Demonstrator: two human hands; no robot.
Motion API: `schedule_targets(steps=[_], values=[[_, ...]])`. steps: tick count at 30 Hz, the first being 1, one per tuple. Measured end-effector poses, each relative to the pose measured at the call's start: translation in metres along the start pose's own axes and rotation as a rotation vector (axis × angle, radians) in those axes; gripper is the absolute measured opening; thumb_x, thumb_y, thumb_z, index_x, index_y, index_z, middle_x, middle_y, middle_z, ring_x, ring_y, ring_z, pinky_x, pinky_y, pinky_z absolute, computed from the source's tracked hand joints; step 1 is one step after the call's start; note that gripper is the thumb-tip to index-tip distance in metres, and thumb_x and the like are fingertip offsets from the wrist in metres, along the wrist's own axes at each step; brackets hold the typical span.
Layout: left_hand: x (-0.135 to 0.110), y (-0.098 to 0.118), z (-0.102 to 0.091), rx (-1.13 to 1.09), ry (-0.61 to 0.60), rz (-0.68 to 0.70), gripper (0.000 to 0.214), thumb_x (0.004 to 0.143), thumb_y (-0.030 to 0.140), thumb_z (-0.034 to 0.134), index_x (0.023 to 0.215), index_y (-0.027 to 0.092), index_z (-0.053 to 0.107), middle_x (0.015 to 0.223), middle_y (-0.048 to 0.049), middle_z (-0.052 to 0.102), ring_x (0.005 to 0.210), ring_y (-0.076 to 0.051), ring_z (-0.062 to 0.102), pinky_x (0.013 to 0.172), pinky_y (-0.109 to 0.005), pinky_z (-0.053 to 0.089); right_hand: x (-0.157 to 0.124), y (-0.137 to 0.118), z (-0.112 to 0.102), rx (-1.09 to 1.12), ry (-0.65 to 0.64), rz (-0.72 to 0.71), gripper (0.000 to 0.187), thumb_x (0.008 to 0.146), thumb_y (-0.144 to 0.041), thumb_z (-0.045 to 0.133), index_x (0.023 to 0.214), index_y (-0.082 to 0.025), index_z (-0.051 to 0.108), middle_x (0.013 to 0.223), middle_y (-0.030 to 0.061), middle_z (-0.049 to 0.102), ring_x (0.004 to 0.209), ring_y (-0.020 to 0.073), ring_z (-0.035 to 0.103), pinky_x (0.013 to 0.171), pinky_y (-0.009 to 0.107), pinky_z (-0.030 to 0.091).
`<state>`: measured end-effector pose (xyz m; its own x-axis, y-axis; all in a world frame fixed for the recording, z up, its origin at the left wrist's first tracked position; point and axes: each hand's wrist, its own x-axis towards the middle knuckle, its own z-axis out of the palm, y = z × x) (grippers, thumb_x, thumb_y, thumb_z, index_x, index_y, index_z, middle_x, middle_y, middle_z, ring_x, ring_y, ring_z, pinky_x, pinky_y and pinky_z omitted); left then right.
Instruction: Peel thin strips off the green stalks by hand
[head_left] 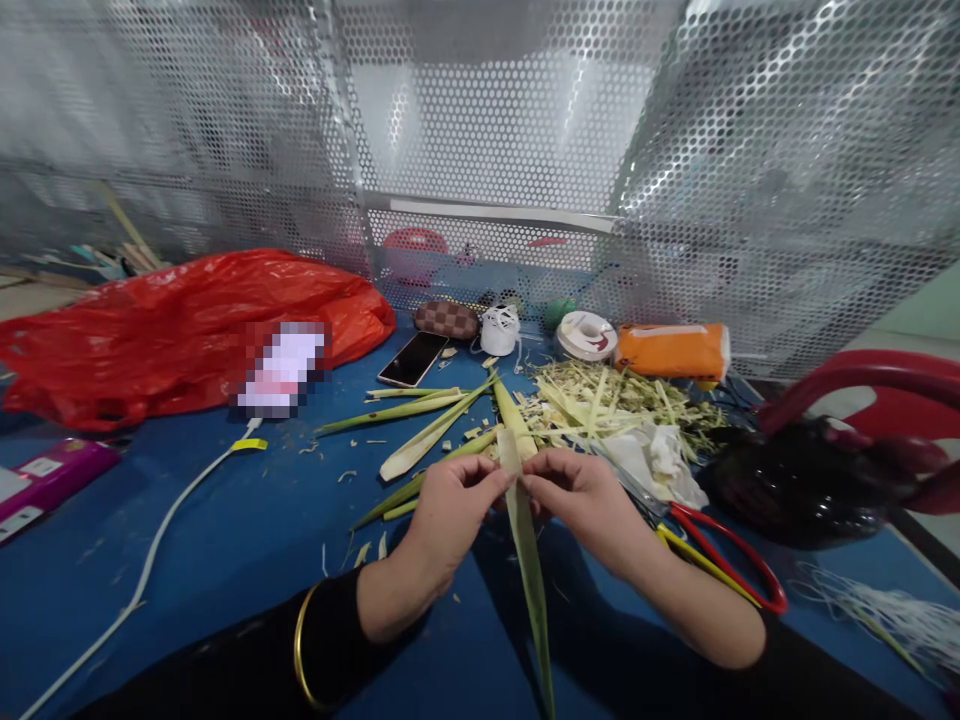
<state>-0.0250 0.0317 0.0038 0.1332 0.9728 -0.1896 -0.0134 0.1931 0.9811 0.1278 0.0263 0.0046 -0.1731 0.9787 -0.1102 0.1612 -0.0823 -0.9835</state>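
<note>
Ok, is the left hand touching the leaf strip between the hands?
Touching: the head view shows the left hand pinching the leaf strip at its edge.

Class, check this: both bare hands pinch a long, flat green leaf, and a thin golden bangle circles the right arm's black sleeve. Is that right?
No: the thin golden bangle circles the left arm's black sleeve, as the head view shows. The left hand and right hand do pinch the long, flat green leaf.

Red plastic bag (187, 325) at 10 o'clock, perforated metal panel (510, 135) at 12. Dark kettle (802, 495) at 3, purple packet (71, 470) at 9.
</note>
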Motion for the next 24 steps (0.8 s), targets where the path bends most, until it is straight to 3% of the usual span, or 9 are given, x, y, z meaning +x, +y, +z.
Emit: schedule_targets(steps=[6, 12, 24], values=[[-0.0005, -0.0015, -0.0004, 0.132, -0.049, 0.06, 0.016, 0.069, 0.024, 0.065, 0.056, 0.015, 0.064, 0.056, -0.0006, 0.058, 0.054, -0.012, 0.049, 0.056, -0.025, 0.037, 0.002, 0.0009, -0.0006, 0.069, 0.047, -0.005, 0.015, 0.07, -0.032, 0.065, 0.069, -0.017, 0.063, 0.057, -0.0025, 0.057, 0.052, 0.0107, 0.051, 0.054, 0.025, 0.043], [-0.0003, -0.0015, 0.0003, 0.116, 0.054, 0.081, 0.016, 0.068, 0.031, 0.07, 0.068, 0.016, 0.063, 0.061, 0.0012, 0.058, 0.056, -0.012, 0.049, 0.054, -0.024, 0.038, 0.001, 0.0047, 0.0014, 0.037, 0.039, -0.008, 0.015, 0.073, -0.03, 0.062, 0.066, -0.017, 0.062, 0.055, -0.0021, 0.057, 0.052, 0.0112, 0.051, 0.053, 0.026, 0.042], [0.0033, -0.008, -0.0009, 0.173, 0.038, 0.071, 0.019, 0.074, 0.034, 0.066, 0.069, 0.015, 0.065, 0.062, -0.0006, 0.061, 0.056, -0.013, 0.05, 0.055, -0.025, 0.039, -0.0004, -0.0009, 0.0012, -0.081, 0.025, -0.038, 0.016, 0.074, -0.028, 0.06, 0.064, -0.017, 0.066, 0.056, -0.0005, 0.06, 0.052, 0.0116, 0.054, 0.052, 0.024, 0.044]])
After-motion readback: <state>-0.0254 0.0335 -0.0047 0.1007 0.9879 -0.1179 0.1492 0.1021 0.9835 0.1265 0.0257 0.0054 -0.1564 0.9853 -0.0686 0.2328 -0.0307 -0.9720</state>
